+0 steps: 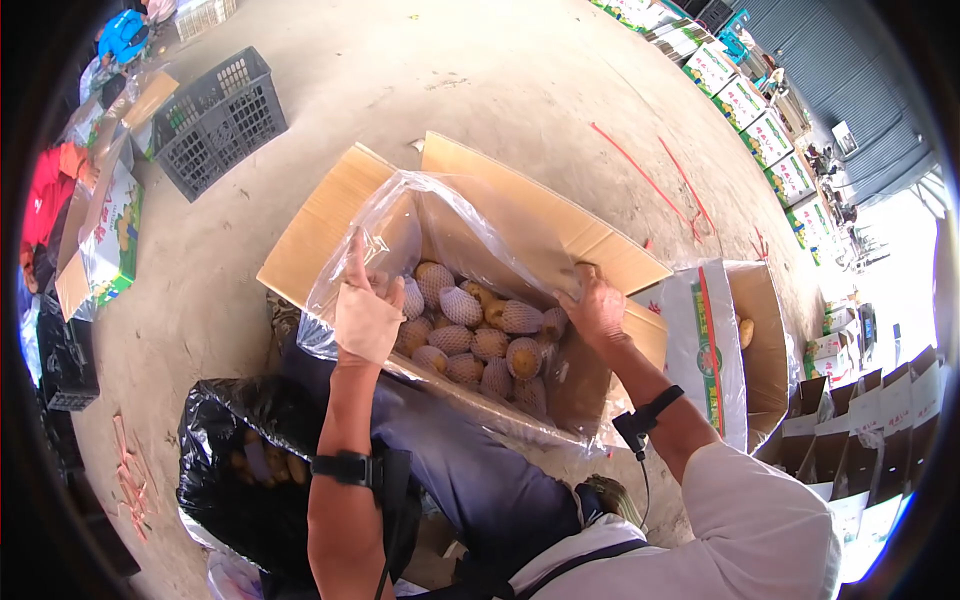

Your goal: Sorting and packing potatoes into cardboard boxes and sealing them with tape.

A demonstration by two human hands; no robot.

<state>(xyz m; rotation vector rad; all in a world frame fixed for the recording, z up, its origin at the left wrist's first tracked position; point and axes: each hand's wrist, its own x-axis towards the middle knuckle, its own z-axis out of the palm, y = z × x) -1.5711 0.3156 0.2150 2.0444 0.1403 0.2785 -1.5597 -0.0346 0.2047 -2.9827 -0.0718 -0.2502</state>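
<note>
An open cardboard box (545,215) lined with a clear plastic bag (455,205) stands in front of me. Inside lie several oval yellow-brown produce pieces (490,343), most in white foam net sleeves. At the box's left side, my left hand (368,312) rests against the liner, its index finger stretched out and thumb apart. A beige covering wraps the back of that hand. My right hand (597,308) is at the right rim by the flap, fingers closed on the liner's edge; its fingertips are partly hidden.
Left of my legs sits a black plastic bag (225,420) with similar produce. Another lined box (765,340) stands to the right. A grey crate (218,125) is at the far left, near other people (60,190). Stacked cartons (740,105) line the far right. Red straps (640,170) lie on the floor.
</note>
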